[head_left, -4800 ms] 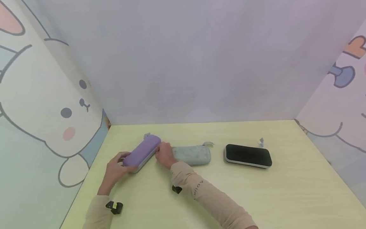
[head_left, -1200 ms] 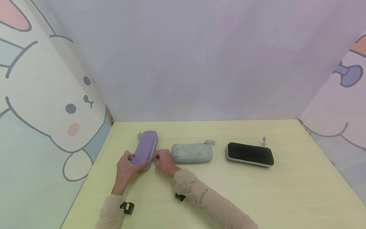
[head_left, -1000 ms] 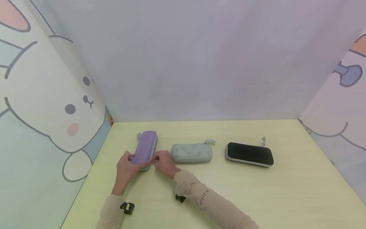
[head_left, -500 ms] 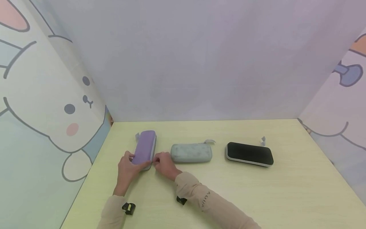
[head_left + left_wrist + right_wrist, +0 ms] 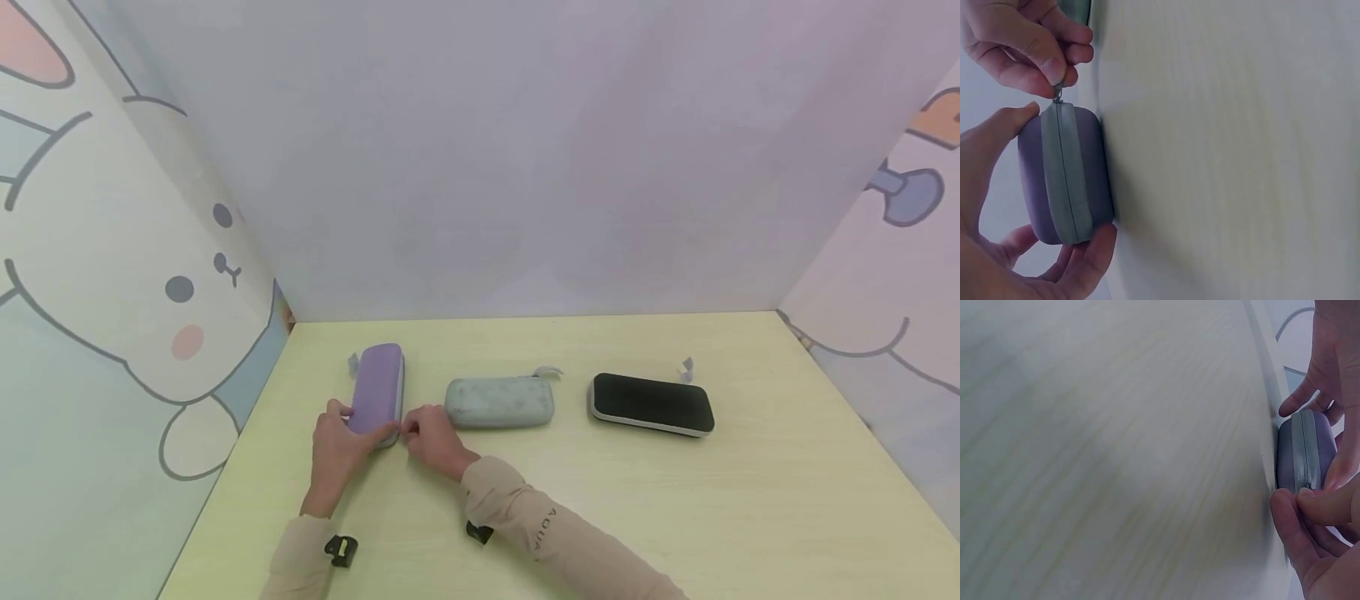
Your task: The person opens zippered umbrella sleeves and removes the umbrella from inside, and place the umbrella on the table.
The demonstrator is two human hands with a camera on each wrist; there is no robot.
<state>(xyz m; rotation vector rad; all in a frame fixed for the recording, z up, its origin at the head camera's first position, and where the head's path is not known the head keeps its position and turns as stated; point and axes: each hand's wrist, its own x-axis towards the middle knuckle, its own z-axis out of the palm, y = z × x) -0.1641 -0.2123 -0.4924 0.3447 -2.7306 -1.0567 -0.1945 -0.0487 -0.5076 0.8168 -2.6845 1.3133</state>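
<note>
"Which way does the purple case [image 5: 378,385] point?"

"Its long axis runs near to far, the far end leaning slightly right. It lies on the left of the pale, wood-grained table [image 5: 637,508], beside the grey case [image 5: 500,402]."

"And the hands?"

"The left hand [image 5: 336,450] grips its near end between thumb and fingers; the right hand [image 5: 437,440] pinches the zip pull [image 5: 1058,92]."

"Its look?"

"Smooth, rounded, with a grey zip band [image 5: 1071,181] around the edge."

from here i see a smooth, matt purple case [image 5: 377,385], its cloth-like zip band [image 5: 1067,175], a metal-looking pull [image 5: 1058,93] and a wood-grained table [image 5: 750,508].
</note>
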